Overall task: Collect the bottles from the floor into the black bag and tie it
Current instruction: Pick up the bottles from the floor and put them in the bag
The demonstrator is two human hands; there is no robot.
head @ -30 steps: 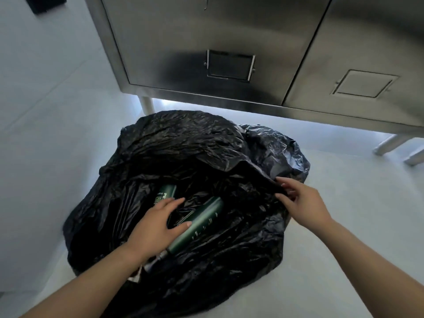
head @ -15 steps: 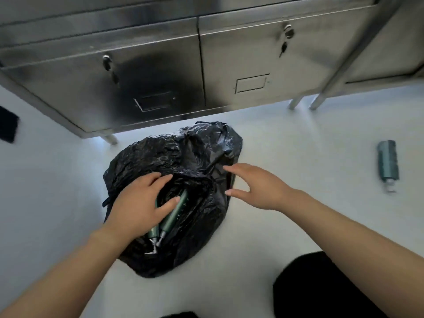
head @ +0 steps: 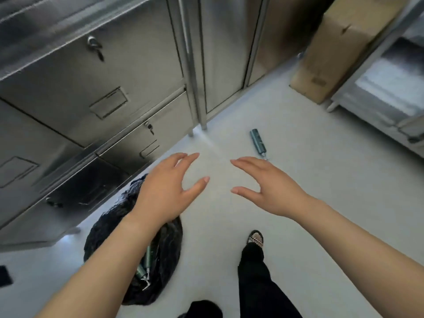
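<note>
Collecting step, we are judging. We are holding left hand (head: pixel 169 189) and right hand (head: pixel 268 187) spread, gripping nothing, mid-frame. Black bag (head: pixel 169 246) lying lower left, untied. Next: reaching for green bottle (head: pixel 258 142) lying on floor (head: pixel 309 203), upper centre.

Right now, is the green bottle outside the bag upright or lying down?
Lying down: the green bottle rests on its side on the floor.
</note>
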